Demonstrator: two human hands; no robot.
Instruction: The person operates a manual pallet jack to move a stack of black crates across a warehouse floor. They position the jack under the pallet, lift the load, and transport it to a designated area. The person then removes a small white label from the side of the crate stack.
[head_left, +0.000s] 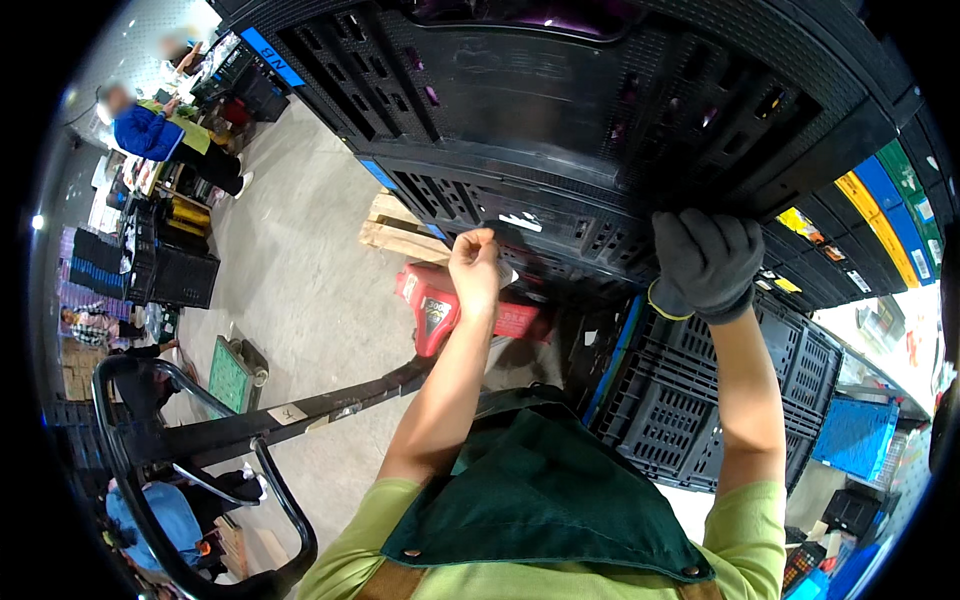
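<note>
My bare left hand (474, 264) is curled with its fingertips together, in front of the stacked black plastic crates. A small piece of white paper (510, 275) sticks out at its palm side, mostly hidden by the hand. Just above it, a ragged white label (521, 222) clings to the wall of a lower black crate (555, 217). My right hand (709, 262) wears a dark grey glove and is closed below the edge of the upper black crate (525, 90). Bunched in that fist is a second grey glove (670, 298), its yellow-hemmed cuff showing.
A red pallet jack (431, 307) stands at left, its black handle (300, 409) reaching towards me. A wooden pallet (401, 229) lies by the crates. Grey folded crates (675, 405) are at right. One person (150, 131) stands far left; another (154, 517) is lower left, near a green dolly (234, 375).
</note>
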